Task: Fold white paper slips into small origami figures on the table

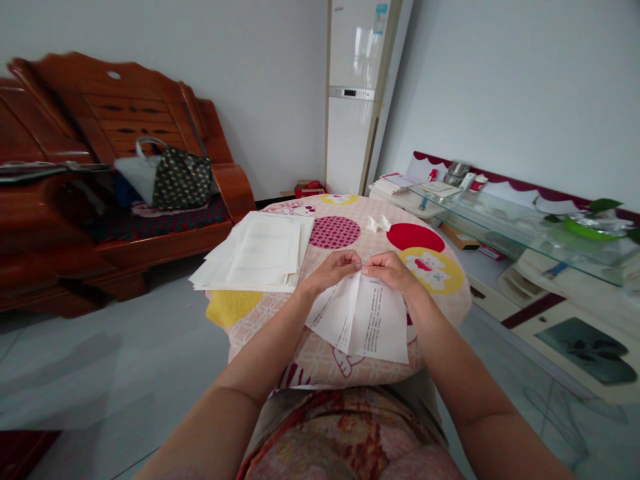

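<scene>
Both hands meet at the far edge of a printed sheet of paper [380, 327], which has a crease running down its middle. My left hand [336, 270] pinches that edge just left of the crease. Close beside it, my right hand [390, 270] pinches the same edge on the right. The sheet's near part spreads out over the patterned tablecloth [250, 327]. Left of my hands lies a stack of papers [260, 250]. Beyond my hands are small crumpled or folded white paper pieces [379, 224].
A glass-topped cabinet [520, 233] with papers, cups and a green dish stands at the right. On the left, a wooden sofa [135, 113] holds a dark patterned bag [183, 179]. A tall white air conditioner [353, 133] stands in the far corner.
</scene>
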Demonstrator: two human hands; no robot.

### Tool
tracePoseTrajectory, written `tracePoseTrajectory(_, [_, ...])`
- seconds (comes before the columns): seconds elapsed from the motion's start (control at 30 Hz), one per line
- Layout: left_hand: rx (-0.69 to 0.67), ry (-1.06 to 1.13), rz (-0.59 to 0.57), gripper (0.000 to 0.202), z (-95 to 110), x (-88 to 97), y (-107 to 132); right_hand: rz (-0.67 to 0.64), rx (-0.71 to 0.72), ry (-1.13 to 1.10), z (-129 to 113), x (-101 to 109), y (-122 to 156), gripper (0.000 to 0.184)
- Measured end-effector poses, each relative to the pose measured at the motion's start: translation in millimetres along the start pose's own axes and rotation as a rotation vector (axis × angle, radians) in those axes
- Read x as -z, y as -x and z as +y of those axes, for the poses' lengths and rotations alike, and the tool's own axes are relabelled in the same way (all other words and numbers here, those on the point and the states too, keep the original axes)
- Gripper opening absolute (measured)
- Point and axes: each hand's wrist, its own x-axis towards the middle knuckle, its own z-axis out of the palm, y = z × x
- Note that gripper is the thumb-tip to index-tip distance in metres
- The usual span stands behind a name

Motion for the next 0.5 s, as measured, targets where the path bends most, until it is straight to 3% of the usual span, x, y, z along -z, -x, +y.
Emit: tracePoseTrajectory(0.5, [0.0, 0.0, 0.055, 0.029, -7.7, -3.7, -2.8, 0.11, -0.005, 0.004, 9.2, -2.5, 0.1, 0.028])
